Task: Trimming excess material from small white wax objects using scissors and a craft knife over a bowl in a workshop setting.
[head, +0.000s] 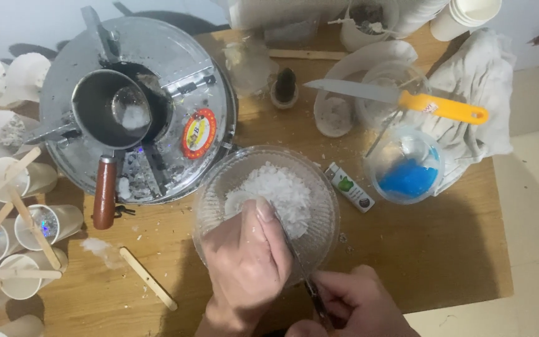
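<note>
A clear bowl holding white flakes sits on the wooden table. My left hand grips a white chunk over the near side of the bowl, thumb on top. My right hand is closed on the handle of a thin metal tool whose blade runs up against the chunk. The tool's tip is hidden behind my left thumb.
A round metal lid carries a small pot with a wooden handle at left. Several white cups with wooden sticks line the left edge. A knife with an orange handle, a cup of blue material, a lighter and a cloth lie to the right.
</note>
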